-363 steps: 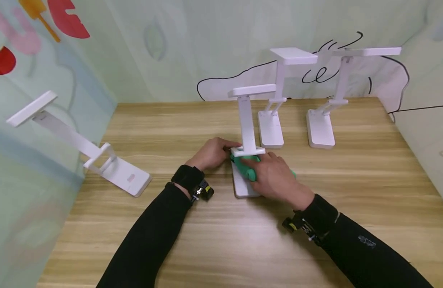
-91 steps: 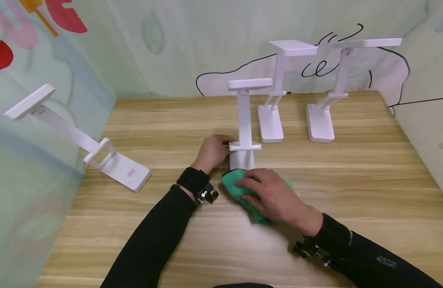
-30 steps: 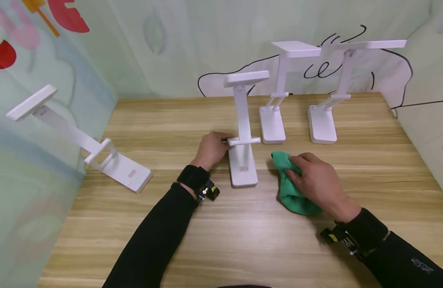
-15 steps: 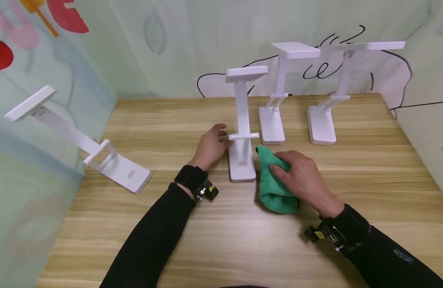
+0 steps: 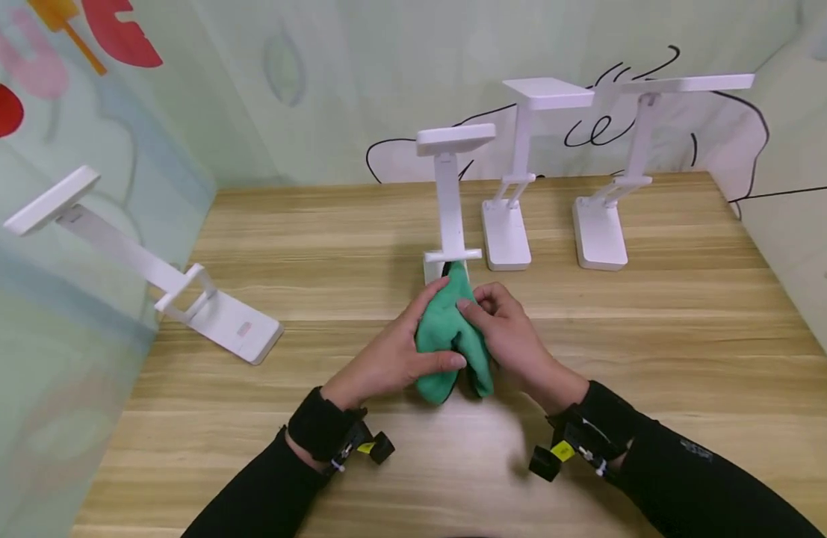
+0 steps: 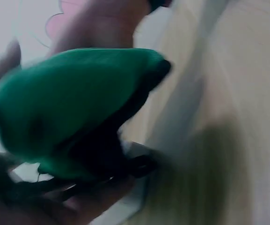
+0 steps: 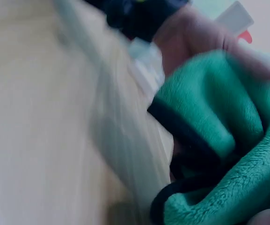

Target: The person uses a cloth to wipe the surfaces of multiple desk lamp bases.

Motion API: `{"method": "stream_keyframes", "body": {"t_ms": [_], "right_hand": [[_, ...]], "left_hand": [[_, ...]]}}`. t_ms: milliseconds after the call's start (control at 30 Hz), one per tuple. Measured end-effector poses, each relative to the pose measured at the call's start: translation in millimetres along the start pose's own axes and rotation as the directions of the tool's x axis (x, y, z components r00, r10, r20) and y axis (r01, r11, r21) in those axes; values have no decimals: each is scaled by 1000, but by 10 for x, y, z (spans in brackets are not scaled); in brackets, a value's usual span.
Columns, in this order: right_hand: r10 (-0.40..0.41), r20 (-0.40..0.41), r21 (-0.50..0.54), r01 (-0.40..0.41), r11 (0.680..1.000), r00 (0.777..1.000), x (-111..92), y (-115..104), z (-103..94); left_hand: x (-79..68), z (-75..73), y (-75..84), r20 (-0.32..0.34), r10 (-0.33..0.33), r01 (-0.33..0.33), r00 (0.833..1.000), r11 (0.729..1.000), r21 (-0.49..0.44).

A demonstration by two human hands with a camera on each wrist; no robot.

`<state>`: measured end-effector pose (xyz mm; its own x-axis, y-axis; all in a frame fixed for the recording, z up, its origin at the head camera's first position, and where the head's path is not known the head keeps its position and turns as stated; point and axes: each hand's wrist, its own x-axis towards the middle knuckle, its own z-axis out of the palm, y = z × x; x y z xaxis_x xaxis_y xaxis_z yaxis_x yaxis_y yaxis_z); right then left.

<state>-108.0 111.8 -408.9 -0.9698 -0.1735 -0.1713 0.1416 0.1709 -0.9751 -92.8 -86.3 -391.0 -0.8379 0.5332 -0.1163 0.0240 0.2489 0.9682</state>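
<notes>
Both hands hold a green cloth (image 5: 447,321) with dark edging, bunched up in front of the middle white desk lamp (image 5: 450,202). My left hand (image 5: 389,353) grips its left side, thumb across the front. From the right, my right hand (image 5: 515,338) pinches it between thumb and fingers. Most of the lamp's base is hidden behind the cloth in the head view. The left wrist view is blurred but shows the cloth (image 6: 69,93) between the hands. In the right wrist view the fuzzy cloth (image 7: 209,98) hangs in folds with its dark hem showing.
Two more white desk lamps stand behind to the right, one near the middle lamp (image 5: 507,235) and one farther right (image 5: 600,233). Another white lamp (image 5: 234,325) stands angled at the left. Printed walls border the wooden table (image 5: 305,246) at the back and sides.
My left hand has left the middle lamp's base and taken hold of the cloth. My right hand has brought the cloth leftward, from beside the lamp to in front of it.
</notes>
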Motion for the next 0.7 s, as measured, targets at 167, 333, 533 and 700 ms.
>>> {"method": "stream_keyframes", "body": {"t_ms": [167,333,533,700], "right_hand": [[-29,163,27,25,999,986,-30,-24,71],[-326,223,-451,394,801,918,-6,54,-87],[-375,335,-755,485,442,864,130,226,-212],[-318,377,-773,484,409,870,188,302,-193]], "left_hand": [[-43,6,-101,-241,0,8,970,999,32],[-67,-273,-232,-396,-9,92,918,977,191],[265,-640,-259,-409,-25,235,912,850,472],[631,-644,-272,-319,-7,182,948,832,524]]}}
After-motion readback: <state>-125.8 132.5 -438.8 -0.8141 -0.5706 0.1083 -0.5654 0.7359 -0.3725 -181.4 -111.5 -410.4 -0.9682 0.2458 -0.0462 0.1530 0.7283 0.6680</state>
